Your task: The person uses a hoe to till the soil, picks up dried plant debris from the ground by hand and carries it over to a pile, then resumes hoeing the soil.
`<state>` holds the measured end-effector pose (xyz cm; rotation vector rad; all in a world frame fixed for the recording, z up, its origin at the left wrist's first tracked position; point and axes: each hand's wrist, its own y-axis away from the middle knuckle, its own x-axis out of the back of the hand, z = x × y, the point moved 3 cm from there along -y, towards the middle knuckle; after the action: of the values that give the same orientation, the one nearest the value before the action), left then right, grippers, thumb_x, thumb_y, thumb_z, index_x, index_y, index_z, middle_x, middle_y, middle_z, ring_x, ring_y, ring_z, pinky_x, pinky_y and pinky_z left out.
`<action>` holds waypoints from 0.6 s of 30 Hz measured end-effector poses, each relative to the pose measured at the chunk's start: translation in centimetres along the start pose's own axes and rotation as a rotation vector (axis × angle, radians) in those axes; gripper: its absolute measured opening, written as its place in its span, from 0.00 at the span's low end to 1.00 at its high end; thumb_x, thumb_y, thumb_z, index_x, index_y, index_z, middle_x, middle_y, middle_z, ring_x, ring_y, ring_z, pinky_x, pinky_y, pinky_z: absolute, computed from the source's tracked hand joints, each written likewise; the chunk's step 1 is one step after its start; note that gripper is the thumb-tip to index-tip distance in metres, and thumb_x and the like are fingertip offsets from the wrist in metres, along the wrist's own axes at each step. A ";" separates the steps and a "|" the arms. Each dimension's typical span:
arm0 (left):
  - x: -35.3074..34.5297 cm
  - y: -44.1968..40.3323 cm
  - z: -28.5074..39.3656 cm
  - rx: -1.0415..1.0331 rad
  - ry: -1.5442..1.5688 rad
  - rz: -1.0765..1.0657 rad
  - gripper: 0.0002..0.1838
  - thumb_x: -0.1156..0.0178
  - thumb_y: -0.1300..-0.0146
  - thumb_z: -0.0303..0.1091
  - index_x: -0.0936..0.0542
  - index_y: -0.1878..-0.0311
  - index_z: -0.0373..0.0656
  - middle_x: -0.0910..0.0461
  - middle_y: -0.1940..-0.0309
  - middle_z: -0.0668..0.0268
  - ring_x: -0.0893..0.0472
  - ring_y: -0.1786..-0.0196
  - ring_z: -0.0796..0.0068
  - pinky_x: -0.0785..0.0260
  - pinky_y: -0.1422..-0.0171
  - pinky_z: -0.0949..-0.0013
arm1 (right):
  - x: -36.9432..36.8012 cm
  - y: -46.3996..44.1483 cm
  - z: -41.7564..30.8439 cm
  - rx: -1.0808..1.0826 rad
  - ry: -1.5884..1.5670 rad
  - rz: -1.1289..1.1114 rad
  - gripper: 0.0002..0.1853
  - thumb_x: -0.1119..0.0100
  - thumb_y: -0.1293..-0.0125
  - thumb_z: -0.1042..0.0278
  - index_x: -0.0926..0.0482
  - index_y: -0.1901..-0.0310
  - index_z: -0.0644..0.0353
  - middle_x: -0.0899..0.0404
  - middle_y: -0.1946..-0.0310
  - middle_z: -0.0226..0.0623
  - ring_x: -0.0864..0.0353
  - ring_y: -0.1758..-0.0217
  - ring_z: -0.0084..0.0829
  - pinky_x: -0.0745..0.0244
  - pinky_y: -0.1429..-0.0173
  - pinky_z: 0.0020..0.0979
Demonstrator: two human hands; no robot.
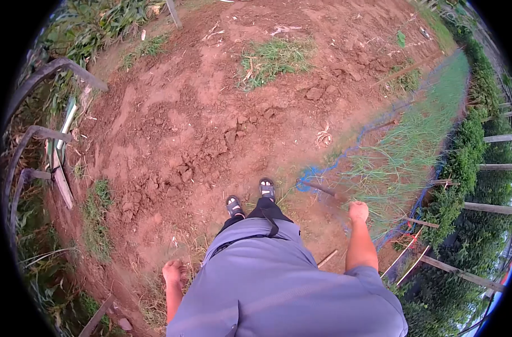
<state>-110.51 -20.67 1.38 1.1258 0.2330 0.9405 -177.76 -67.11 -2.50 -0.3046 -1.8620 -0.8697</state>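
Bright diffuse daylight, soft shadows, fisheye curvature — black rounded corners.

The feet are on the soil; farther in front, a grass clump is on same soil. On R side, net runs along both edges of the plant bed; bushes w/ posts are beyond. On L, a board lies nr. bent poles, w/ leafy plants btwn. and behind.

Reddish bare soil | grass tufts | blue netting | green hedge | wooden posts | daylight
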 end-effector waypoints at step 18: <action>-12.7 -3.3 16.4 -0.108 -0.233 -0.004 0.06 0.37 0.33 0.30 0.19 0.61 0.37 0.19 0.71 0.64 0.18 0.74 0.71 0.25 0.72 0.69 | -4.5 1.1 2.8 -0.232 -0.659 -0.133 0.12 0.36 0.30 0.61 0.18 0.54 0.61 0.17 0.67 0.31 0.19 0.73 0.26 0.22 0.70 0.29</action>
<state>-106.79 -41.31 2.39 1.1234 -0.0053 0.8002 -177.04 -63.63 -6.62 -0.6813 -2.4052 -1.1756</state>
